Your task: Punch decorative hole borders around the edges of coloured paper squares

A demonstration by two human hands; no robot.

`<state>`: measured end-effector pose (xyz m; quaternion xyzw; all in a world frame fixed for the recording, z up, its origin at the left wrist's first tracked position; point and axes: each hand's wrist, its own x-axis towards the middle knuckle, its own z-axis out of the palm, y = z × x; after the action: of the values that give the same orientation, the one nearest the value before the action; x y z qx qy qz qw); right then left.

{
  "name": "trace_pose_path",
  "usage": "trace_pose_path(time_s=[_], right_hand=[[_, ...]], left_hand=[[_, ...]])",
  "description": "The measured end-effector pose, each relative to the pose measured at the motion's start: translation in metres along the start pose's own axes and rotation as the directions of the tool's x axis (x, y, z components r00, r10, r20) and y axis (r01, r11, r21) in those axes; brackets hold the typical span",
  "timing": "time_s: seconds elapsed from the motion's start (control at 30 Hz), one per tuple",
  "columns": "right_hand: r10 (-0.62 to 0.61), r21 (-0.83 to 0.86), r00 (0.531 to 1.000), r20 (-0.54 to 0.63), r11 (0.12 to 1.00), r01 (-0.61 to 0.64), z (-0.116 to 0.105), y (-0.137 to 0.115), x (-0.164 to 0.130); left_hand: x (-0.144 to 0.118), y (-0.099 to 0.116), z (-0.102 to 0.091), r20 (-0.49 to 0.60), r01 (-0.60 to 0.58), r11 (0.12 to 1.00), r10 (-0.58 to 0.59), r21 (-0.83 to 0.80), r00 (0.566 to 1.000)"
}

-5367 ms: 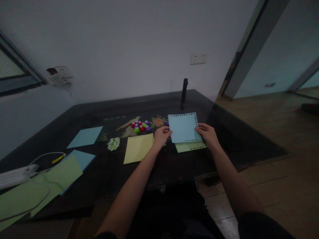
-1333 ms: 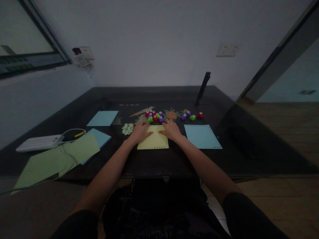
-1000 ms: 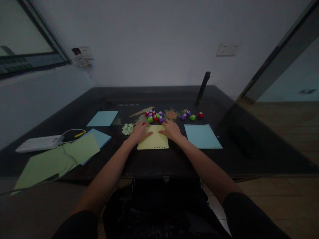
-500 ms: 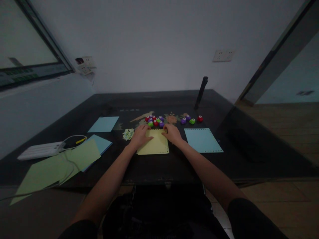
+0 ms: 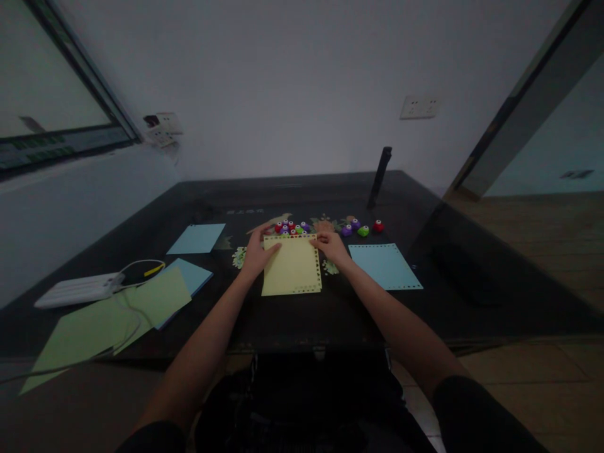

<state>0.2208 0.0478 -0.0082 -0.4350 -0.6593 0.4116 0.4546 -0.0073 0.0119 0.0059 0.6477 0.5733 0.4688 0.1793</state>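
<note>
- Paper in hand: a pale yellow square paper sheet with punched holes along its edges (image 5: 292, 267) is tilted up at its far edge, its near edge low toward the dark glass worktop (image 5: 330, 321).
- My left hand (image 5: 257, 254) pinches the sheet's far left corner, thumb on top and fingers behind; my right hand (image 5: 331, 246) pinches the far right corner the same way. Both grips are closed on the paper, not spread.
- Step in hand, as I judge it: lifting this sheet up off the worktop to look it over or shift it, since only the far edge is raised.
- Just beyond the yellow sheet lies a cluster of small red, purple and green craft punches (image 5: 290, 228); three more punches (image 5: 362, 228) sit to its far right.
- Right of the yellow sheet, near but apart, a light blue square sheet with a punched border (image 5: 384, 267) lies flat.
- Left of the yellow sheet a small heap of pale paper cut-outs (image 5: 238, 257) sits partly behind my left hand; further left lie plain blue sheets (image 5: 197, 238) and light green sheets (image 5: 108, 314) with a white power strip (image 5: 78, 290).
- Next move, in my view, calls for an even pull from both corners so the thin paper does not crease, and for keeping its far edge clear of the punches just behind it.
</note>
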Motion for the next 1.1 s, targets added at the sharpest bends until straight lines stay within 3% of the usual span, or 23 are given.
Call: trace_pose_path(time_s=[0.1,0.17,0.27,0.37,0.6,0.97,1.1], right_hand=[[0.037,0.142,0.997,-0.067,0.989,-0.027,-0.006,0.001,0.004],[0.046,0.229,0.994,-0.096,0.973,-0.023,-0.010,0.001,0.005],[0.038,0.294,0.989,-0.140,0.956,0.005,-0.015,-0.001,0.007],[0.038,0.289,0.983,-0.181,0.957,0.016,-0.019,-0.004,0.007],[0.046,0.323,0.973,-0.228,0.946,0.031,-0.020,-0.007,0.007],[0.032,0.309,0.965,-0.261,0.950,0.052,-0.022,-0.015,0.006],[0.064,0.301,0.969,-0.239,0.954,0.012,-0.024,-0.012,0.007]], left_hand=[[-0.002,0.000,0.005,0.126,0.205,0.906,-0.170,-0.370,0.977],[-0.006,0.001,0.009,0.254,0.319,0.810,-0.218,-0.491,0.943],[-0.014,0.006,0.012,0.413,0.433,0.771,-0.242,-0.467,0.878],[-0.021,0.013,0.012,0.517,0.460,0.803,-0.228,-0.379,0.825],[-0.026,0.025,0.014,0.486,0.311,0.901,-0.136,-0.301,0.863],[-0.028,0.020,0.014,0.526,0.330,0.913,-0.164,-0.239,0.835],[-0.024,0.016,0.014,0.462,0.320,0.901,-0.160,-0.294,0.873]])
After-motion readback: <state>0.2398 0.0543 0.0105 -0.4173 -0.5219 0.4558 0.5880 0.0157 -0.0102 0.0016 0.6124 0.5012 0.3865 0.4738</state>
